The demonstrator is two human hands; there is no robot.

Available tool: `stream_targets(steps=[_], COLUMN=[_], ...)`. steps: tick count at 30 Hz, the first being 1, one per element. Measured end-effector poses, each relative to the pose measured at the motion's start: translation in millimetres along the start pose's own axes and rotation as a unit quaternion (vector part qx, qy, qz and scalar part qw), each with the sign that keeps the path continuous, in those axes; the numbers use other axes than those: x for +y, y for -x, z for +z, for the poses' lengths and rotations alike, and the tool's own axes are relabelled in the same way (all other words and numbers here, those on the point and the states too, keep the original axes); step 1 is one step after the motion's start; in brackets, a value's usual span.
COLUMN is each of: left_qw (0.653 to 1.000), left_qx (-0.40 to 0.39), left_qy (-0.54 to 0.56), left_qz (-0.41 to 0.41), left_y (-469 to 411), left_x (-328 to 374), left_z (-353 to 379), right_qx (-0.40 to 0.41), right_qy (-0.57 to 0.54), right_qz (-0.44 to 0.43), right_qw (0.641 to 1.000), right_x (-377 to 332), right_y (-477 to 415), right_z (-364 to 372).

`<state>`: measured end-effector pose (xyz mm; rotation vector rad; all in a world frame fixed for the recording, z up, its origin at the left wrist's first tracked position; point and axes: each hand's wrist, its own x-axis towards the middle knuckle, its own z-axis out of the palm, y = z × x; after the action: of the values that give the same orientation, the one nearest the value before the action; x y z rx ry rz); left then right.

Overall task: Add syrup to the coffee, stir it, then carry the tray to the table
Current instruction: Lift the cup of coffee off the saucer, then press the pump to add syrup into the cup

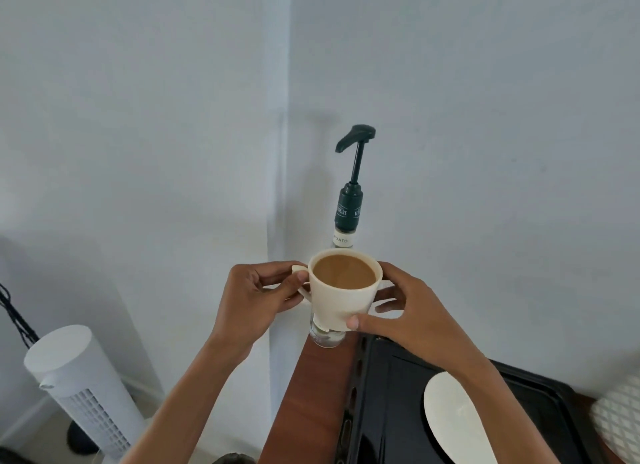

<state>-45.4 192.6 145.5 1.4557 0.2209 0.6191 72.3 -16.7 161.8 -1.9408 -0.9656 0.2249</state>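
Nearest the camera, a black tray (388, 411) sits on a reddish-brown wooden counter (311, 394), close to the counter's left edge. A cream spoon-shaped piece (453, 418) lies on the tray's right part, partly behind the right forearm. At the counter's right edge a white quilted object (620, 422) is cut off by the frame. Down on the floor to the left stands a white tower fan (83, 391).

Farther in, both hands hold a cream cup (341, 299) filled with light-brown coffee (342, 272), raised above the far left corner of the counter. The left hand (252, 294) is curled around the cup's handle, thumb on top. The right hand (412, 311) grips the cup's right wall, thumb pressed on the lower front and fingers wrapped behind.

Directly behind and under the cup stands the syrup bottle (327, 335), its clear glass base visible below the cup. Its dark green pump (353, 173) rises above the cup's rim, spout pointing left, against the white wall (485, 117) at the corner.
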Motion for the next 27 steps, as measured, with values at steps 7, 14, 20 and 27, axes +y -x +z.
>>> stream_targets(steps=[7, 14, 20, 27], left_qw=[1.000, 0.999, 0.998, 0.998], left_qx=[0.009, 0.002, -0.002, 0.001], left_qy=[0.000, 0.002, 0.002, 0.005], left_qz=[0.024, 0.049, 0.060, 0.069], left_y=[-12.2, -25.9, -36.5, -45.8], left_x=[20.6, 39.0, 48.6, 62.6], left_z=[-22.7, -31.4, -31.1, -28.6], right_qx=[0.075, 0.145, 0.030, -0.020], right_qy=[0.204, 0.153, 0.116, 0.110], right_qz=[-0.039, -0.097, -0.051, -0.005], right_qw=[0.975, 0.973, 0.991, 0.994], right_x=[-50.7, -122.8, -145.2, -144.5], right_y=[-38.4, -112.9, -159.2, -180.1], right_z=[-59.4, -83.6, -64.9, -49.9])
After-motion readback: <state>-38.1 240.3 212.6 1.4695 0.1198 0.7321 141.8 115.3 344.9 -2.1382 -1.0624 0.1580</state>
